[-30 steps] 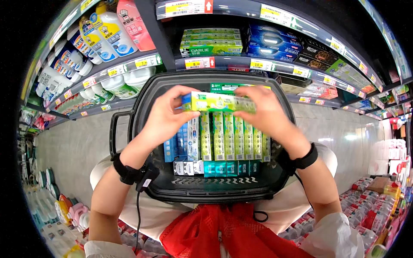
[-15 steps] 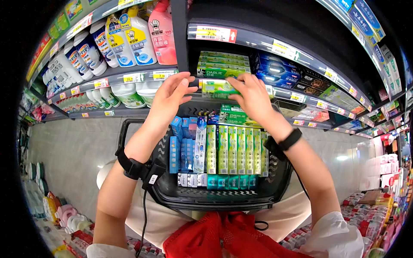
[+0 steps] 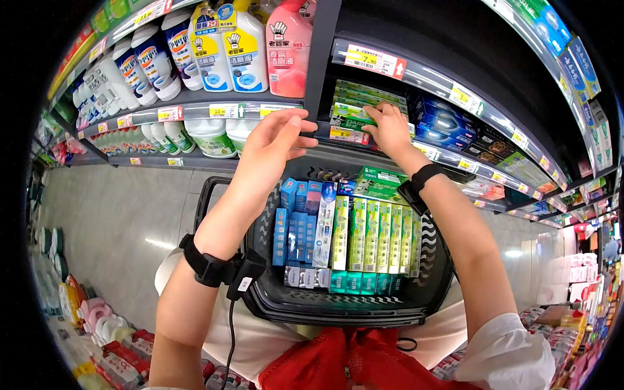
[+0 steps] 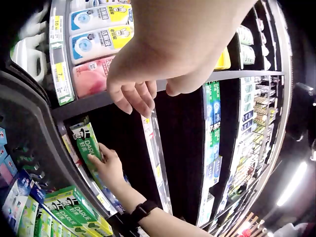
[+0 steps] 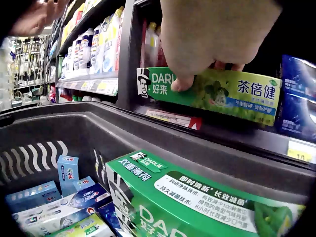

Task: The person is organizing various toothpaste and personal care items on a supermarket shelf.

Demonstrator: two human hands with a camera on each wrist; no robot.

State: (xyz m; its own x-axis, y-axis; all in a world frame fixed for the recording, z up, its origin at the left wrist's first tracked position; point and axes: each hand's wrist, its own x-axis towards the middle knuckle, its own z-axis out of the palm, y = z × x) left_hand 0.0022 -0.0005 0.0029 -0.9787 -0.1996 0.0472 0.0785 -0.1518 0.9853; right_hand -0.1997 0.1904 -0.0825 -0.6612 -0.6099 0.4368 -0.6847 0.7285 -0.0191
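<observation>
At the lower shelf, my right hand (image 3: 391, 130) pinches a green-and-yellow Darlie toothpaste box (image 5: 237, 94), thumb on its front face and the other fingers mostly hidden behind. The box lies lengthwise along the shelf front, by a stack of similar toothpaste boxes (image 3: 372, 88). Left of it, my left hand (image 3: 276, 140) hovers over the far side of the black basket (image 3: 351, 308), fingers loosely extended and holding nothing. In the basket stand rows of yellow-green toothpaste boxes (image 3: 374, 237), blue boxes (image 3: 302, 231) and teal boxes (image 3: 354, 282). Green Darlie boxes (image 5: 192, 202) lie at its far side.
Dark blue toothpaste boxes (image 3: 445, 123) sit right of the stack. A price rail (image 3: 448, 94) crosses above it. Behind an upright post, cleaner bottles (image 3: 247, 58) fill the left shelf. The basket rests over the person's lap, with grey floor (image 3: 130, 214) to the left.
Both hands held the toothpaste box over the basket; the left then let go. The right hand has carried it forward to the shelf. The head view has shifted, showing more of the basket.
</observation>
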